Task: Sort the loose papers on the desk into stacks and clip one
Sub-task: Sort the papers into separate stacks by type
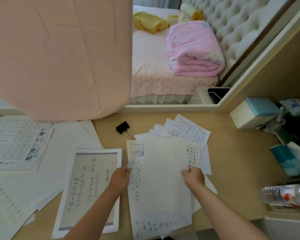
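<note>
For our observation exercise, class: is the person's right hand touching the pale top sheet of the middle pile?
Touching. The head view shows the right hand, its fingers pinching the top sheet at its right edge.

Soft, even daylight, faint shadows, wide-angle bending at edges, slight blur throughout.

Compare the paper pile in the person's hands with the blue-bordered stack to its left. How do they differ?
The held pile is fanned; the bordered stack is squared. The left hand and right hand grip the held pile's edges; neither grips the bordered stack. The held pile's top sheet looks blank; the bordered stack's shows blue-framed writing. Both hold handwritten pages.
</note>
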A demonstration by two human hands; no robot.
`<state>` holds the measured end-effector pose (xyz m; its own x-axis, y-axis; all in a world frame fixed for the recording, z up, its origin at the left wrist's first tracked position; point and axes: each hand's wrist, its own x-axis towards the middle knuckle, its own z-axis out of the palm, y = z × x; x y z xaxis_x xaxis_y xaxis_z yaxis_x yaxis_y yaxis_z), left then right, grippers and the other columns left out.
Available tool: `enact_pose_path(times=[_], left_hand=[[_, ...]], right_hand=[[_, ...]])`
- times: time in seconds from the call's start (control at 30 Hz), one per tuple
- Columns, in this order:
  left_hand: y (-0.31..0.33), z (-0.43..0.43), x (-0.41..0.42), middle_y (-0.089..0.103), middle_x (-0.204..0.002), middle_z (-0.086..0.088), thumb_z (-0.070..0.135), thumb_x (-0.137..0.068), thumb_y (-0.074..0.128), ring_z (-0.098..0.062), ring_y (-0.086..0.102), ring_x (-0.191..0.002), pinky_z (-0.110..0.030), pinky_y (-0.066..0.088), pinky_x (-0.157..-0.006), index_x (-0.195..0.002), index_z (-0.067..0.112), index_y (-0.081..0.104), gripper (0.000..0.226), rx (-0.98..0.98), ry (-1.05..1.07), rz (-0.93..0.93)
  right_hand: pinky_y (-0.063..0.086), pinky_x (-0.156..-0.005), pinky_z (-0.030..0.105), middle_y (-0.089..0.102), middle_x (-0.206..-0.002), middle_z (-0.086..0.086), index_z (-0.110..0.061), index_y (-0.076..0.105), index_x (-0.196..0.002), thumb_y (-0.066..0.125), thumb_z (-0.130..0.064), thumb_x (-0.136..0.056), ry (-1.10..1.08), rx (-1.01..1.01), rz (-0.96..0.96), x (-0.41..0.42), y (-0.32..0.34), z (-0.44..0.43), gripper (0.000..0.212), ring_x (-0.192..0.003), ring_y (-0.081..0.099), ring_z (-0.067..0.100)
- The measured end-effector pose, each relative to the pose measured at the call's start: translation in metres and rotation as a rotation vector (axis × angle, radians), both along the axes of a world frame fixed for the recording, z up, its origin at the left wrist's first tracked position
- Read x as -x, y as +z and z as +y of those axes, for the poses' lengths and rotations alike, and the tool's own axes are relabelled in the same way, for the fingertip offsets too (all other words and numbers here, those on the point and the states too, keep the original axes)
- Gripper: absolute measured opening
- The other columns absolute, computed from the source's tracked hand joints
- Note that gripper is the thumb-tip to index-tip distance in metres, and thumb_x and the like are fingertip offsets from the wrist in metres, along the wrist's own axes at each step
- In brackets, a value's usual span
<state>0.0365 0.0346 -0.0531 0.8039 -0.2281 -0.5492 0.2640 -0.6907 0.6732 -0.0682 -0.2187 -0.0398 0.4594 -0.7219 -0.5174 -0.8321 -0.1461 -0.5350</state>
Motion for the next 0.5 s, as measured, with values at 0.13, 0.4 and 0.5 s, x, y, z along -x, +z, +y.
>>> enact_pose_path(times=[0.13, 0.4, 0.5], left_hand=[[0.004, 0.010, -0.004, 0.060, -0.081, 0.001, 0.022, -0.105, 0.037, -0.018, 0.057, -0.078, -0.025, 0.038, -0.065, -0.088, 0.007, 0.063, 0.035, -0.012, 0.088, -0.268], [0.002, 0.020, -0.010, 0.065, -0.096, 0.004, 0.046, -0.101, 0.042, -0.014, 0.060, -0.089, -0.036, 0.048, -0.084, -0.105, 0.017, 0.063, 0.036, 0.428, 0.307, 0.108], [0.003, 0.026, -0.008, 0.068, -0.111, 0.006, 0.039, -0.092, 0.064, -0.014, 0.065, -0.101, -0.036, 0.055, -0.086, -0.120, 0.027, 0.060, 0.032, 0.475, 0.192, 0.177]], right_hand=[[0.040, -0.059, 0.028, 0.066, -0.077, 0.012, -0.002, 0.060, -0.077, 0.063, -0.009, -0.089, -0.052, -0.077, -0.057, 0.012, 0.008, -0.022, 0.014, -0.066, 0.055, 0.020], [0.059, -0.086, 0.044, 0.077, -0.095, 0.002, -0.015, 0.072, -0.099, 0.059, -0.003, -0.089, 0.055, -0.283, -0.129, 0.008, 0.022, 0.021, 0.021, -0.089, 0.073, 0.022], [0.059, -0.079, 0.039, 0.074, -0.093, 0.001, -0.018, 0.070, -0.095, 0.054, -0.003, -0.085, 0.093, -0.273, -0.129, -0.006, 0.022, 0.055, 0.024, -0.085, 0.071, 0.020]])
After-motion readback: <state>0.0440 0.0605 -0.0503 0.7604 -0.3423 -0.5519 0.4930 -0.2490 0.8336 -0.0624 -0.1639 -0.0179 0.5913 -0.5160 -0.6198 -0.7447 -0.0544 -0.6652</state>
